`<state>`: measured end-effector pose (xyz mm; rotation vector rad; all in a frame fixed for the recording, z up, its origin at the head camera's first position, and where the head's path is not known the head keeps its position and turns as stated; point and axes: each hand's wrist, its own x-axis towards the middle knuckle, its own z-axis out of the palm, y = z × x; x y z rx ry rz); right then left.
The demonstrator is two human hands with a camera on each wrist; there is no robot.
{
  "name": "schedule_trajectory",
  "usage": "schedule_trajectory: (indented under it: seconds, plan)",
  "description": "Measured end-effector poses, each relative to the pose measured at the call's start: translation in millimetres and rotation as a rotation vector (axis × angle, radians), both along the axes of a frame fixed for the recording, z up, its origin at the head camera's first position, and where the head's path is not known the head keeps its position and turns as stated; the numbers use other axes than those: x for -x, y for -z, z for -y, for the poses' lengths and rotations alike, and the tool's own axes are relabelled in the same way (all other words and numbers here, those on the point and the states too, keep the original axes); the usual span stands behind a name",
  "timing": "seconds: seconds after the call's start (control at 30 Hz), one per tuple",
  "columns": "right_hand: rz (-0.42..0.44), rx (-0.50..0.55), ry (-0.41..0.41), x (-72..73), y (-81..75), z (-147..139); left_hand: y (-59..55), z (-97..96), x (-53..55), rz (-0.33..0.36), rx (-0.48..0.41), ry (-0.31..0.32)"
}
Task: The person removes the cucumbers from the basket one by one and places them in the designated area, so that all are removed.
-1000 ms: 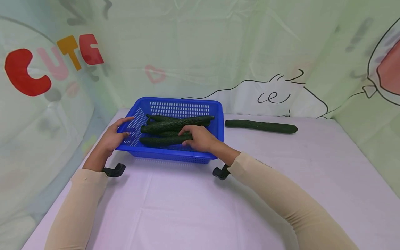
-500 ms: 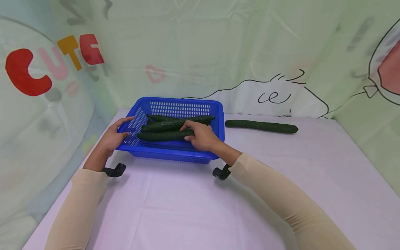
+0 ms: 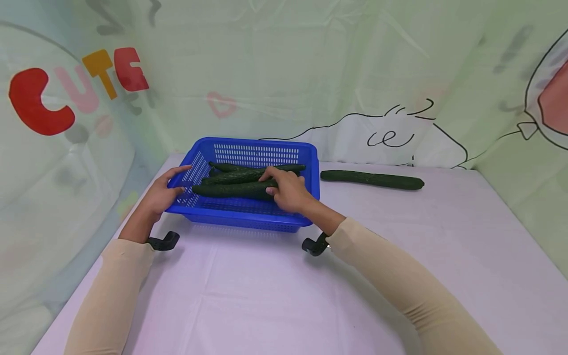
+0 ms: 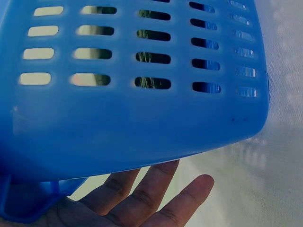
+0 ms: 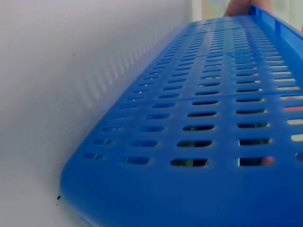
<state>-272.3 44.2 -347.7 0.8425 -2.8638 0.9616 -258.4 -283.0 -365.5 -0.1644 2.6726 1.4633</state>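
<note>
A blue plastic basket (image 3: 248, 219) with slotted walls stands at the back left of the table and holds several dark green cucumbers. My left hand (image 3: 161, 196) grips its left rim; in the left wrist view the fingers (image 4: 142, 201) reach along the outside of the basket wall (image 4: 132, 123). Inside the basket, my right hand (image 3: 290, 191) holds the right end of the front cucumber (image 3: 230, 190), thumb on the near side. Behind it lies a bumpy cucumber (image 3: 232, 176). The right wrist view is mostly filled by the basket's slotted side (image 5: 199, 113), hiding the right hand's grip.
Another cucumber (image 3: 372, 179) lies on the table to the right of the basket. A pale cloth (image 3: 266, 286) covers the tabletop. Printed curtains (image 3: 310, 74) hang close behind the basket and along both sides.
The front cucumber has risen slightly and shifted back and left in my right hand, from near the basket's front wall. My left hand stays on the rim.
</note>
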Motion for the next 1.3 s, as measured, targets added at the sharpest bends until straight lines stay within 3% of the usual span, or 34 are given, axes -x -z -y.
schedule_trajectory:
  seconds: [0.53,0.9,1.3]
  plan:
    - [0.026,0.072,0.029,-0.5,-0.9,-2.0,-0.4,-0.7,-0.4,-0.008,0.010,0.004]
    - [0.096,0.152,0.047,-3.1,-1.4,-5.6,0.5,-1.7,1.4,-0.015,0.011,0.012]
    - [0.096,0.232,0.032,-3.8,-5.2,-9.0,0.4,-0.4,1.0,-0.022,0.008,-0.001]
